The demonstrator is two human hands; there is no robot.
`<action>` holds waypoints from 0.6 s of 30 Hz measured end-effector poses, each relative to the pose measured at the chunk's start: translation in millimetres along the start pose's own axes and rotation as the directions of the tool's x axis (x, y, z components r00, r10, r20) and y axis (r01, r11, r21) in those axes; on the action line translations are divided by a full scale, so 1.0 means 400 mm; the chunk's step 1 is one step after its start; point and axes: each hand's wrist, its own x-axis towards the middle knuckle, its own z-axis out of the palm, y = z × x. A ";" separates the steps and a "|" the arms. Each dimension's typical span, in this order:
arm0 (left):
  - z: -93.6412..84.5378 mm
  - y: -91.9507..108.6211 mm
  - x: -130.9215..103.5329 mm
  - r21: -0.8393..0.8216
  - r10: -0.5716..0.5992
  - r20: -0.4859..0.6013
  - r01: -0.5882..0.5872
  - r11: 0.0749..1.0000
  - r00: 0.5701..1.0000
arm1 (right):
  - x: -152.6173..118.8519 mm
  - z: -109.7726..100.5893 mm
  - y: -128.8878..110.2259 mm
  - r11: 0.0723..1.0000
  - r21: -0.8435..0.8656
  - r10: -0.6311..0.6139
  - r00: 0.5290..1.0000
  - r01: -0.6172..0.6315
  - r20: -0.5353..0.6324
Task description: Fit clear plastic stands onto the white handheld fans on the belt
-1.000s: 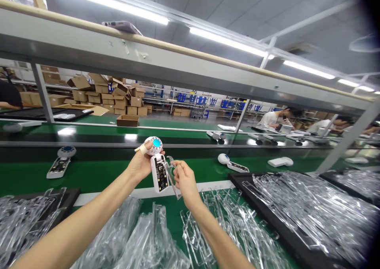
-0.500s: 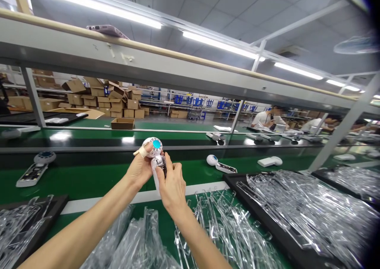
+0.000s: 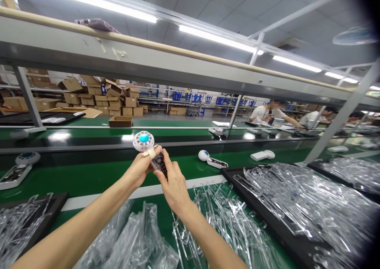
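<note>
- Nearest: plastic bags [image 3: 145,229] and loose clear strips [image 3: 231,221] lie under the forearms, probably left there for easy reach; the black tray [image 3: 230,176] on the right keeps a bigger pile together.
- Both hands meet mid-view on one white gadget [image 3: 143,141], held up off the green belt [image 3: 181,163], likely so its open face can be seen.
- Left hand [image 3: 139,171]: closed round the neck, wrapped thumb laid across the top of the handle, seemingly to steady it.
- Right hand [image 3: 174,182]: narrow grip on the handle, thumb one side, fingers the other, seemingly squeezing from both sides.
- Changed: half a second ago the left thumb sat up on the round head; now it's lower, and the head tips more fully into view. A second ago the right hand held a strip apart; can't tell if it's seated now.
- Beyond: another gadget [image 3: 218,163] lies open-faced on the belt.
- Far: cardboard boxes [image 3: 103,99] stacked; a co-worker [image 3: 264,112] reaches sideways.
</note>
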 end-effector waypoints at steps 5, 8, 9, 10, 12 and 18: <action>0.045 -0.008 -0.016 0.002 0.121 -0.110 -0.122 0.993 0.986 | 0.048 -0.004 0.032 0.924 0.332 0.281 0.926 -0.191 -0.250; 0.078 -0.016 -0.029 0.047 0.195 -0.147 -0.190 0.981 0.970 | 0.068 -0.002 0.052 0.906 0.339 0.350 0.900 -0.254 -0.260; 0.085 -0.020 -0.031 0.062 0.205 -0.154 -0.198 0.978 0.966 | 0.071 -0.001 0.056 0.911 0.326 0.344 0.902 -0.253 -0.261; 0.091 -0.025 -0.031 0.072 0.214 -0.158 -0.205 0.976 0.964 | 0.073 0.000 0.060 0.917 0.311 0.336 0.905 -0.250 -0.261; 0.093 -0.038 -0.019 0.084 0.234 -0.165 -0.223 0.971 0.958 | 0.079 0.003 0.067 0.931 0.265 0.315 0.916 -0.249 -0.247; -0.017 -0.071 0.136 0.253 0.030 -0.227 0.030 0.967 0.973 | 0.060 -0.059 0.094 0.976 0.008 0.218 0.976 -0.218 -0.015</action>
